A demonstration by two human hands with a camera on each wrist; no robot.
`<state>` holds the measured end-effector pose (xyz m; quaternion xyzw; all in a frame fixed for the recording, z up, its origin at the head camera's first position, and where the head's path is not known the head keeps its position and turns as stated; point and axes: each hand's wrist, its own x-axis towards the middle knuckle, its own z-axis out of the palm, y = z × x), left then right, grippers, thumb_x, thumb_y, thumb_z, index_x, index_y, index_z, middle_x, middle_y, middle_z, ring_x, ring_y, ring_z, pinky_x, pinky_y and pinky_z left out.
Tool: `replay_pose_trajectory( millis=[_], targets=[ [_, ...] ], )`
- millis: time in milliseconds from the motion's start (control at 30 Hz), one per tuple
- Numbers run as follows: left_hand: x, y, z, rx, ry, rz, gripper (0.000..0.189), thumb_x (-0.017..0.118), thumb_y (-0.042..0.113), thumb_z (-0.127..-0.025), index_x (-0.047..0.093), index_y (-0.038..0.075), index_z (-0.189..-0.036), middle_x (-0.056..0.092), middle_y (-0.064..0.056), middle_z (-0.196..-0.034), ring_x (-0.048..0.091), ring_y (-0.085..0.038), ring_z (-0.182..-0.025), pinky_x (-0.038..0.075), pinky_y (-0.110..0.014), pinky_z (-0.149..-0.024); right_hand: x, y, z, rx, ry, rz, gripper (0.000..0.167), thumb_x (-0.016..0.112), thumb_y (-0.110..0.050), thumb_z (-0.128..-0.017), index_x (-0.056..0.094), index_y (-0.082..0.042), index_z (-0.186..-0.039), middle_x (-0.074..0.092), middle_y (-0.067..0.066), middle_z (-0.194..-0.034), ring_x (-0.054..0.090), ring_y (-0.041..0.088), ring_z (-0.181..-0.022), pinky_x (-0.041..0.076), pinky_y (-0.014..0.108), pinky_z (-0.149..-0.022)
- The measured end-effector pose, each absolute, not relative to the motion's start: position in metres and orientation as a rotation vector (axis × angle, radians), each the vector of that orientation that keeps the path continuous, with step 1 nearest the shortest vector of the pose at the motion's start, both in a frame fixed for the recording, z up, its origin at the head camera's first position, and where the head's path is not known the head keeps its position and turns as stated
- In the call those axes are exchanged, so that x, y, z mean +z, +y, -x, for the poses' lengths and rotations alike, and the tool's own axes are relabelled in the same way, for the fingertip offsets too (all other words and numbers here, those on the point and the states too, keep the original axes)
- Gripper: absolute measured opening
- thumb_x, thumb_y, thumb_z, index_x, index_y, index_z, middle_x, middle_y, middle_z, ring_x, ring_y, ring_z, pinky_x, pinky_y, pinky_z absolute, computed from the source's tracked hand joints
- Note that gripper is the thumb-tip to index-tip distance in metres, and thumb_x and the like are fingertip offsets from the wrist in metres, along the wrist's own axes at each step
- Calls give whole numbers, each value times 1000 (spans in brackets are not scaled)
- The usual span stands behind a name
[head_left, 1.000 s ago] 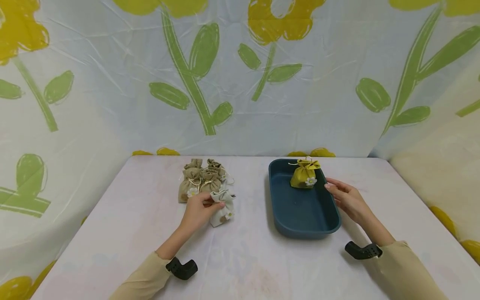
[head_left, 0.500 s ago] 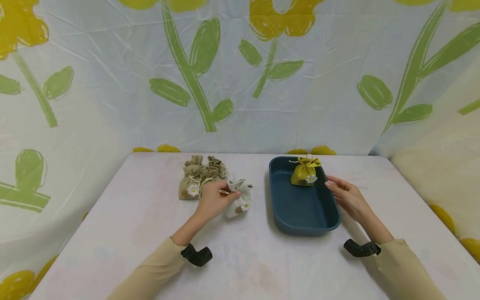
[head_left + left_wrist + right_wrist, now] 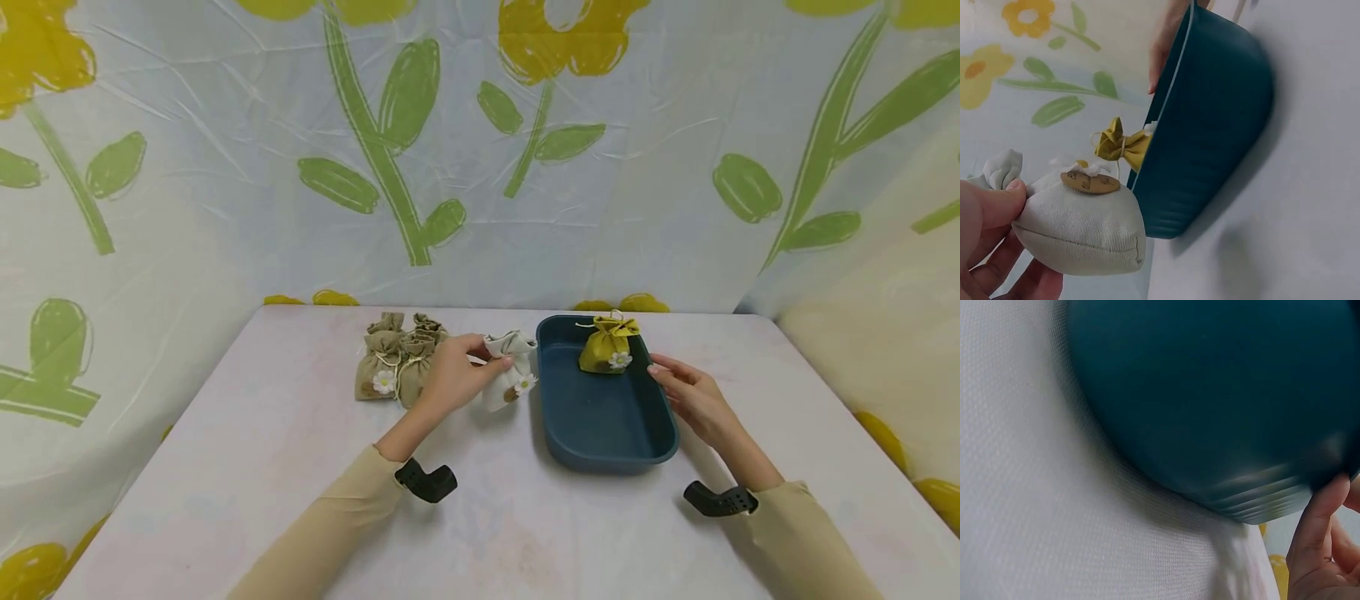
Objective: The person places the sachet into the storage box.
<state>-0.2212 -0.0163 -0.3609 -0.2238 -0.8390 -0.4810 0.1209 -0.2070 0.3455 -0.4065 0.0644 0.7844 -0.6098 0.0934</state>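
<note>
My left hand (image 3: 456,373) pinches a white drawstring pouch (image 3: 501,390) by its gathered neck, holding it above the table beside the left wall of a dark blue bin (image 3: 600,429). In the left wrist view the pouch (image 3: 1082,231) hangs tilted, showing a brown oval tag and a small daisy. A yellow drawstring pouch (image 3: 602,352) with a daisy stands at the far end inside the bin. On the bin's right side, my right hand (image 3: 696,396) rests its fingertips against the outer wall near the rim; the right wrist view shows the fingers (image 3: 1319,531) lightly bent there.
Several tan drawstring pouches (image 3: 381,362) stand clustered at the back left of the table, partly behind the left hand. A pale cloth covers the table (image 3: 487,533). A flower-print curtain (image 3: 247,167) rises behind the back edge.
The left hand has carried the white pouch rightward and up, away from the tan pouches to the bin's left side. The right hand and the bin have stayed in place.
</note>
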Motion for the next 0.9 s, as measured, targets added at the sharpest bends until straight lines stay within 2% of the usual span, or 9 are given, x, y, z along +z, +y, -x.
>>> replay_pose_trajectory(
  millis=[67, 267, 300, 400, 500, 567, 633, 733, 900],
  targets=[
    [-357, -13, 224, -1392, -2466, 648, 22, 77, 22, -82, 67, 7, -68, 74, -9, -81, 71, -22, -80, 47, -21, -57, -406, 345, 206, -1784, 2339, -195, 73, 54, -42, -97, 24, -6, -152, 50, -21, -118, 48, -10, -100, 47, 9, -80],
    [-344, 0, 234, -1360, -2484, 674, 21, 75, 27, -83, 71, 9, -73, 74, -7, -81, 71, -20, -80, 50, -23, -61, -405, 343, 204, -1752, 2357, -195, 75, 52, -45, -96, 22, -5, -153, 44, 2, -140, 49, -10, -100, 47, 9, -81],
    [-343, 2, 236, -1361, -2480, 682, 21, 75, 27, -83, 71, 8, -74, 75, -7, -80, 71, -20, -79, 50, -23, -62, -405, 343, 205, -1744, 2363, -194, 76, 51, -46, -96, 22, -5, -153, 41, 7, -145, 49, -9, -103, 49, 12, -86],
    [-338, 8, 240, -1382, -2475, 698, 19, 75, 26, -83, 72, 9, -76, 75, -7, -81, 71, -19, -80, 50, -22, -62, -406, 343, 205, -1748, 2365, -186, 75, 51, -47, -97, 23, -6, -153, 41, 7, -145, 50, -10, -103, 49, 13, -87],
    [-333, 15, 244, -1420, -2467, 716, 18, 75, 25, -84, 73, 8, -80, 74, -7, -81, 70, -19, -81, 49, -21, -61, -406, 343, 205, -1756, 2363, -172, 74, 51, -46, -97, 22, -5, -153, 36, 13, -149, 49, -9, -104, 49, 13, -86],
    [-331, 20, 247, -1428, -2468, 723, 18, 74, 25, -84, 73, 8, -82, 74, -7, -82, 70, -19, -82, 49, -19, -61, -406, 343, 206, -1766, 2357, -170, 74, 51, -44, -97, 22, -4, -153, 34, 14, -150, 50, -11, -101, 48, 9, -81],
    [-330, 26, 250, -1432, -2471, 724, 19, 74, 26, -85, 73, 7, -83, 74, -8, -83, 70, -19, -83, 49, -19, -60, -406, 343, 205, -1769, 2357, -173, 74, 51, -43, -98, 22, -4, -152, 38, 12, -148, 50, -11, -99, 48, 9, -81],
    [-331, 33, 256, -1434, -2484, 698, 20, 73, 27, -85, 73, 7, -86, 74, -8, -84, 70, -20, -83, 48, -18, -58, -406, 343, 204, -1771, 2357, -178, 73, 52, -43, -97, 23, -4, -152, 49, -3, -133, 51, -13, -96, 49, 10, -80],
    [-334, 43, 269, -1462, -2495, 627, 22, 73, 28, -85, 73, 6, -89, 74, -9, -89, 69, -21, -83, 48, -16, -56, -403, 343, 203, -1787, 2357, -162, 72, 52, -42, -97, 24, -4, -152, 51, -21, -111, 50, -12, -95, 48, 9, -80]
  ],
)
